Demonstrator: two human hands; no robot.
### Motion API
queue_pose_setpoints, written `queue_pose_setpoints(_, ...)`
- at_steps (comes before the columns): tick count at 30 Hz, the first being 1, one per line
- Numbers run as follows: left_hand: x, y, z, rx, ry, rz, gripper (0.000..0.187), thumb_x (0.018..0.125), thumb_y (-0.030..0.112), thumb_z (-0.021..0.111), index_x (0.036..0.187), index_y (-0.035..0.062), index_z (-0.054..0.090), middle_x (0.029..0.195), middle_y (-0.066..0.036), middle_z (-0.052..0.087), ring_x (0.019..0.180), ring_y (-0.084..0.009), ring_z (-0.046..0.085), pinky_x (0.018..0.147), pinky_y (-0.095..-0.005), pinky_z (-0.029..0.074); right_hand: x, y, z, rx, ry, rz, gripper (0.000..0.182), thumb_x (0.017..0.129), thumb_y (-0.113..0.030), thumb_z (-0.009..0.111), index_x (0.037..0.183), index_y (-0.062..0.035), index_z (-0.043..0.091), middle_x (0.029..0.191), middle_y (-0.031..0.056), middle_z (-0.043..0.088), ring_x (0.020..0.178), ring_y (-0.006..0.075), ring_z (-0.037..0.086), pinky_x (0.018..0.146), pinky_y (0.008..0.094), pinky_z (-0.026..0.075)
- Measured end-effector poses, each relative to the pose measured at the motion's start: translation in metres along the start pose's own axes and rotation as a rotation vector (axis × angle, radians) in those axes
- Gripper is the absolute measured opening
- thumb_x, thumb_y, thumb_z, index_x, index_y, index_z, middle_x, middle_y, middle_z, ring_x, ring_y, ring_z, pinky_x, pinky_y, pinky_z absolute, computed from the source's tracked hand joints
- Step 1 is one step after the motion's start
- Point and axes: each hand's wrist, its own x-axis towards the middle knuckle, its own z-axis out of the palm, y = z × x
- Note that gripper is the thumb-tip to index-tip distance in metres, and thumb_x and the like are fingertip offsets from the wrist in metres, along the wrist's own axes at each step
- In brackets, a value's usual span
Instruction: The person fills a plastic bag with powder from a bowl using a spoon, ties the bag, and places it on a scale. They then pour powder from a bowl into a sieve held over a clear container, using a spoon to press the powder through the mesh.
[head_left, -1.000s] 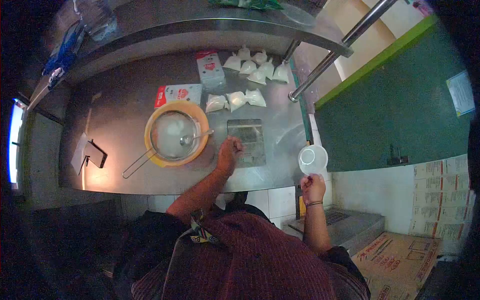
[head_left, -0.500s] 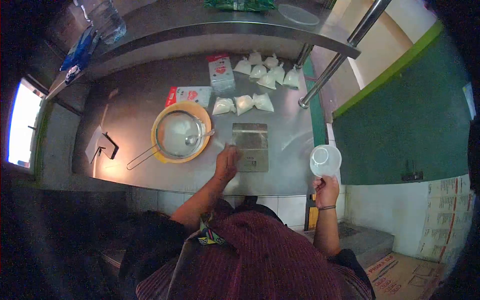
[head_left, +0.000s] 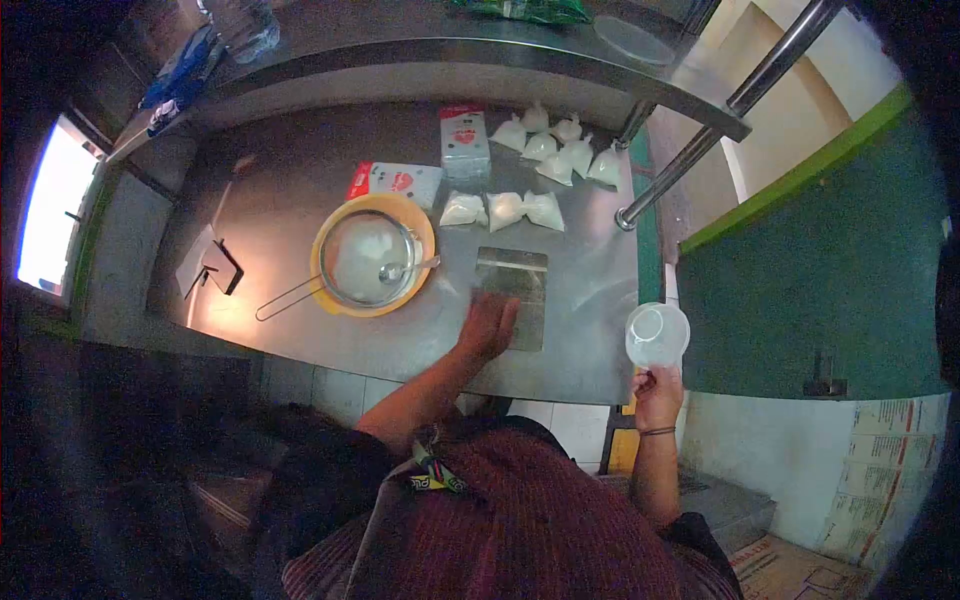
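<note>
My left hand lies over the left part of a flat metal digital scale, fingers loosely stretched and somewhat blurred, with nothing visible in them. Out past the table's right edge, my right hand grips a translucent white plastic bowl by its near side; the bowl's inside faces me. Left of the scale, a wire-mesh sieve with white powder rests on a yellow basin. A spoon lies in the sieve, its handle over the rim.
Behind the scale sit three tied bags of white powder, with several more farther back. Two red-and-white packs stand beside them. A phone-like dark object is at left. Overhead runs a metal shelf with a post.
My left hand has moved from the table at the scale's left edge onto the scale. The right hand still holds the bowl, and the whole view has shifted slightly.
</note>
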Motion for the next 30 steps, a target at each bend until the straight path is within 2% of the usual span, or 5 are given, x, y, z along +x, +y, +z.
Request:
queue_pose_setpoints(13, 0.014, 0.024, -0.014, -0.049, 0.124, 0.001, 0.039, 0.100, 0.031, 0.049, 0.087, -0.0023, 0.065, 0.083, -0.028, 0.063, 0.079, -0.0480, 0.061, 0.072, -0.0548, 0.047, -0.012, -0.005, -0.014, 0.032, -0.044, -0.028, 0.021, 0.094, -0.001, 0.053, 0.115, -0.0041, 0.057, 0.093, 0.0082, 0.067, 0.065, 0.0145, 0.061, 0.055, 0.0277, 0.053)
queue_pose_setpoints(17, 0.017, 0.024, -0.008, -0.120, 0.141, -0.142, 0.038, 0.101, 0.031, 0.050, 0.092, -0.0007, 0.068, 0.090, -0.026, 0.066, 0.084, -0.0471, 0.061, 0.074, -0.0544, 0.047, -0.010, 0.000, -0.027, 0.037, -0.042, -0.022, 0.021, 0.095, -0.001, 0.053, 0.115, -0.0038, 0.056, 0.095, 0.0091, 0.067, 0.067, 0.0149, 0.061, 0.057, 0.0280, 0.055)
queue_pose_setpoints(20, 0.020, 0.005, 0.010, 0.149, 0.309, 0.224, 0.038, 0.101, 0.032, 0.049, 0.096, 0.0010, 0.070, 0.094, -0.022, 0.069, 0.088, -0.0451, 0.061, 0.079, -0.0543, 0.048, -0.013, -0.004, -0.028, 0.020, -0.039, -0.010, 0.022, 0.095, -0.001, 0.053, 0.116, -0.0036, 0.055, 0.096, 0.0096, 0.067, 0.069, 0.0149, 0.062, 0.057, 0.0277, 0.055)
queue_pose_setpoints(25, 0.028, 0.016, 0.002, 0.026, 0.248, -0.158, 0.040, 0.101, 0.034, 0.050, 0.097, 0.0012, 0.071, 0.095, -0.021, 0.070, 0.093, -0.0408, 0.066, 0.082, -0.0490, 0.051, -0.015, -0.008, -0.031, -0.018, -0.027, -0.001, 0.022, 0.095, 0.000, 0.053, 0.117, -0.0030, 0.054, 0.097, 0.0103, 0.066, 0.069, 0.0151, 0.062, 0.057, 0.0267, 0.054)
queue_pose_setpoints(30, 0.028, -0.003, 0.016, -0.020, 0.287, -0.043, 0.040, 0.101, 0.035, 0.048, 0.095, 0.0035, 0.071, 0.093, -0.021, 0.069, 0.087, -0.0424, 0.063, 0.085, -0.0495, 0.049, -0.014, -0.006, -0.029, -0.033, 0.029, -0.015, 0.024, 0.094, -0.005, 0.053, 0.118, -0.0061, 0.055, 0.092, 0.0043, 0.064, 0.065, 0.0107, 0.057, 0.055, 0.0262, 0.050)
